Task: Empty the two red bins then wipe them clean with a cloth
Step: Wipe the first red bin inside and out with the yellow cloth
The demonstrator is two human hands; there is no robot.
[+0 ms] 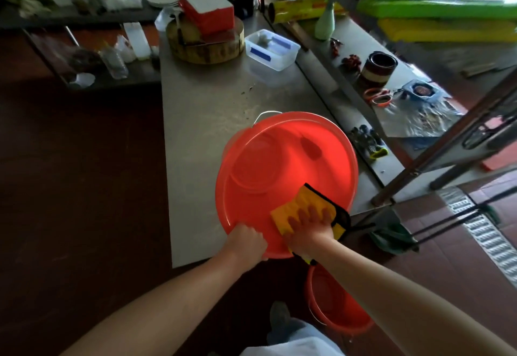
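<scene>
Nearest to me, on the floor under my right forearm, the second red bin [333, 308] stands upright with its mouth up. Above it, my left hand [246, 241] grips the near rim of the red bin [279, 159], fingers curled over the lip. My right hand [310, 229] lies with its fingers spread and flat on a yellow cloth [291, 210], pressing it against the inner wall just inside the same rim. One black-edged corner of the cloth hangs over the lip. This bin sits at the near right corner of the steel table [201, 103], tipped so its round mouth faces up toward me and its base points away, toward the far left. Its near rim reaches the table's near edge, and its wire handle [265, 115] shows behind the far rim. Bare steel lies open to the left of the bin and beyond it. Along the table's right edge runs a lower ledge, where dark gloves [366, 143] lie just beside the bin, with orange scissors [377, 96] and a round tin [377, 69] farther along. At the far end stand a clear plastic container [272, 49] and a wooden chopping block [205, 48] that carries a red box [208, 11].
</scene>
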